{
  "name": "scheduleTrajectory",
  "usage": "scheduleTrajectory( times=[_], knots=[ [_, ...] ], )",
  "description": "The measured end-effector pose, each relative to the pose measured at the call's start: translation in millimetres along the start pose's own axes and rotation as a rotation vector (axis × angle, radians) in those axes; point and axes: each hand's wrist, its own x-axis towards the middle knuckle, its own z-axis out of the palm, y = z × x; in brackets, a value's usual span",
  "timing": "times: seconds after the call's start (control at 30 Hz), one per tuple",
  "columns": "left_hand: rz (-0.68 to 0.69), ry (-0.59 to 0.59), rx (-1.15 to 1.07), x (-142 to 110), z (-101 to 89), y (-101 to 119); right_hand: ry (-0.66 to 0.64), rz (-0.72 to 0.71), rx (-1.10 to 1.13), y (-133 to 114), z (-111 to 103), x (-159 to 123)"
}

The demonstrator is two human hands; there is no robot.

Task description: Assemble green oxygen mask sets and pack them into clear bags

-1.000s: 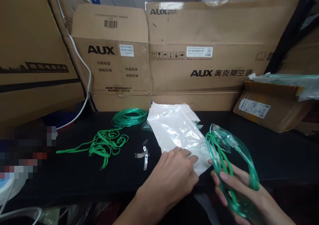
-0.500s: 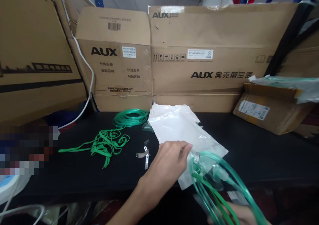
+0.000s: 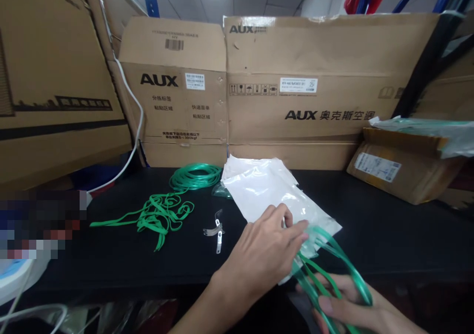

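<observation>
My right hand (image 3: 348, 299) is closed around a bundle of clear green tubing (image 3: 353, 270) and flat green elastic straps (image 3: 324, 279) at the lower right. Bent fingers of my left hand (image 3: 268, 245) close on the upper end of this bundle, where a clear greenish plastic part (image 3: 310, 245), perhaps an oxygen mask, is partly covered. Beneath my left hand lies a white plastic bag (image 3: 259, 188), its near end hidden by the hand and tubing. To the left, small thin metal strips (image 3: 218, 240) rest on the black tabletop (image 3: 122, 260).
A coil of green tubing (image 3: 196, 176) and a tangle of green elastic strap (image 3: 161, 215) lie on the left. Cardboard panels (image 3: 296, 53) stand along the back. An open cardboard box (image 3: 400, 168) with plastic-wrapped contents sits at the right. A white cable (image 3: 138, 107) hangs at left.
My left hand has moved right and slightly down, from the bag's edge onto the tubing bundle. The clear part and tubing sit closer to it, and more of my right hand shows.
</observation>
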Motion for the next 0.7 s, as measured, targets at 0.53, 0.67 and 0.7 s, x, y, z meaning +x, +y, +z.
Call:
scheduleTrajectory(
  times=[0.53,0.67,0.7],
  knots=[
    [0.093,0.071,0.064,-3,12.0,2,0.432,-0.117,0.298,-2,-15,-17],
    [0.170,0.087,0.061,-3,15.2,9,0.413,-0.177,0.263,10,-8,-8],
    [0.198,0.085,0.061,-3,15.7,12,0.404,-0.196,0.239,13,-8,-4]
  ],
)
